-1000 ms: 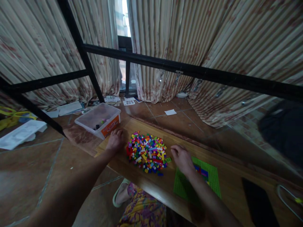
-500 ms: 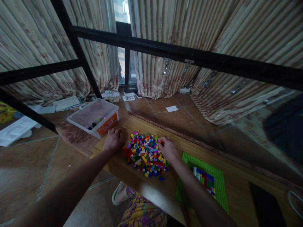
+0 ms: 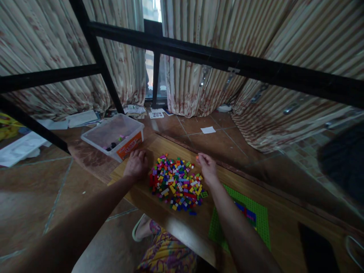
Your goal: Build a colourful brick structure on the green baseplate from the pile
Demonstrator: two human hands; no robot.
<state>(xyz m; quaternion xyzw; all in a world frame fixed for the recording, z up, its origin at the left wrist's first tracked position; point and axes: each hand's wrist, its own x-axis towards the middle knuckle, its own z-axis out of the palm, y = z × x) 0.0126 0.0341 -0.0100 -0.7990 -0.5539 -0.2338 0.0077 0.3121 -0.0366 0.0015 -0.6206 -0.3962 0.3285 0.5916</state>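
Right hand (image 3: pixel 207 167) pinching orange brick (image 3: pixel 196 157) beyond pile's (image 3: pixel 176 181) far edge

Bare table (image 3: pixel 170 223) lies open near the brick pile (image 3: pixel 176 182), the tub (image 3: pixel 113 137) crowding the left and the green baseplate (image 3: pixel 257 223) the right.

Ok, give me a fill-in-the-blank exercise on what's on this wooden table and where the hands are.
1. The left hand rests flat on the table between the brick pile and the clear plastic ____.
2. The right hand pinches a small ____ brick in its fingers.
3. The baseplate under the right forearm is coloured ____.

Missing words: box; orange; green
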